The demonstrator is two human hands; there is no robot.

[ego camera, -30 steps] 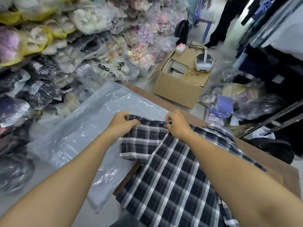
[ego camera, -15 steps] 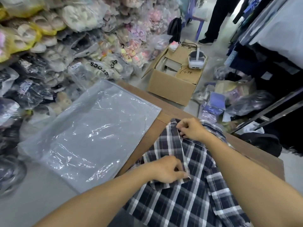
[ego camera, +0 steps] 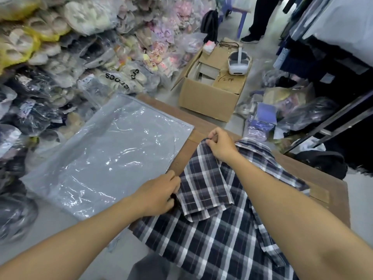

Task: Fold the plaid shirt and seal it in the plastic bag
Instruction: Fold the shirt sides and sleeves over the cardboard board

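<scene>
From the head view, a dark navy-and-white plaid shirt (ego camera: 212, 229) lies spread on the near right part of a brown tabletop (ego camera: 323, 184), its near edge hanging toward the person. One panel of the shirt is turned over on top of the rest, making a narrow folded strip that runs from the far end toward the near left.

The right hand (ego camera: 221, 145) is closed on the far corner of that folded strip, fingertips pinching the cloth at the shirt's far edge. The left hand (ego camera: 159, 196) is closed on the shirt's left edge at the near end of the strip, fingers curled around the fabric; it sits just beside the edge of the plastic bag (ego camera: 109, 158).

The plastic bag is clear with a greyish cast and lies flat on the left of the tabletop, touching or very nearly touching the shirt's left side. It is empty and its far corner reaches past the tabletop's far left edge.

Beyond the tabletop, on the floor, stands an open cardboard box (ego camera: 210, 98) with a white headset (ego camera: 239, 64) resting on its flap. A high heap of bagged shoes (ego camera: 60, 57) fills the far left. A person's dark-trousered legs (ego camera: 260, 17) stand at the far end.
</scene>
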